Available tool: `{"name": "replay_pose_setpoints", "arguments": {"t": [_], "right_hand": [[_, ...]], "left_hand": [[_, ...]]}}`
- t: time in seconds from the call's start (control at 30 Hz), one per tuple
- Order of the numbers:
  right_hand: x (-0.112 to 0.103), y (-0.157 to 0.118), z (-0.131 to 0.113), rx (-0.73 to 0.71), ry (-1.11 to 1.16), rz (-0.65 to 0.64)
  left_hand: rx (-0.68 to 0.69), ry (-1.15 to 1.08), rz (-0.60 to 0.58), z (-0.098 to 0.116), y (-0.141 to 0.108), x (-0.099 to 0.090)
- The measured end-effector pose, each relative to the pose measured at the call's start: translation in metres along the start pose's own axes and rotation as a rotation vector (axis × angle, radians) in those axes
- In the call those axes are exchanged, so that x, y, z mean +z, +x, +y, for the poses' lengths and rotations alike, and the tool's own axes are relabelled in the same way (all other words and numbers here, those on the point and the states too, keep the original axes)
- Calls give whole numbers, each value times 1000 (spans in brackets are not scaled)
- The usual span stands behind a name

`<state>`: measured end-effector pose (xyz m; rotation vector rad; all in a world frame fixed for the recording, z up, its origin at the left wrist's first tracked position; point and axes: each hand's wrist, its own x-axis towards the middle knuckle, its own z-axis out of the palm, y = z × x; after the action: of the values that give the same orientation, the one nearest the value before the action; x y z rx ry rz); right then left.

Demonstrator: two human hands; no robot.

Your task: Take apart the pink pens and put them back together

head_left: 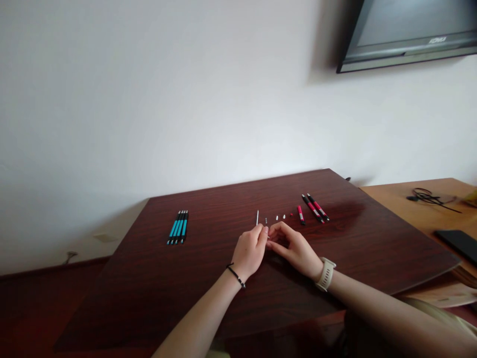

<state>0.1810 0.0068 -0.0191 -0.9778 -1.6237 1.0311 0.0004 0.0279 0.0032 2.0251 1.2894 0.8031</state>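
Observation:
My left hand (250, 251) and my right hand (294, 249) meet over the middle of the table, both with fingers closed. A tiny light-coloured bit shows between their fingertips, too small to name. Just beyond the left hand is a thin white pen refill (257, 217); whether the hand touches it I cannot tell. Past the fingers lie a small spring-like piece (266, 220), a white piece (277, 218), another white piece (283, 217) and a tiny red piece (291, 215). A pink pen barrel (301, 215) lies to their right.
Two pink-and-black pens (315, 208) lie at the right of the dark table (208, 278). Several blue-and-black pens (178, 227) form a row at the left. A lighter desk (395, 199) on the right bears a cable (428, 196) and a black flat object (458, 243).

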Motion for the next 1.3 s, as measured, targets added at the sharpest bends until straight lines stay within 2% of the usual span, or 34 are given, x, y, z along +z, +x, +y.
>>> {"name": "replay_pose_setpoints", "arguments": {"t": [0.27, 0.47, 0.67, 0.77, 0.9, 1.03, 1.17, 1.3], "right_hand": [[-1, -4, -1, 47, -36, -27], [1, -5, -4, 41, -86, -26], [1, -5, -7, -18, -159, -63], [0, -4, -9, -31, -140, -56], [-4, -3, -8, -26, -99, 20], [-9, -4, -5, -4, -34, 76], [-12, -4, -2, -51, -74, 141], [-12, -1, 1, 41, 63, 164]], "left_hand": [[-15, -112, -46, -3, -10, -4], [-22, -69, -97, -2, -22, -13], [37, 21, -127, -3, -33, -18], [46, 68, -106, 1, -35, -15], [29, 89, -75, 8, -35, -5], [44, -18, -51, 7, -34, 4], [111, -152, 23, -1, -31, 7], [105, -265, 81, -5, -29, 11]]}}
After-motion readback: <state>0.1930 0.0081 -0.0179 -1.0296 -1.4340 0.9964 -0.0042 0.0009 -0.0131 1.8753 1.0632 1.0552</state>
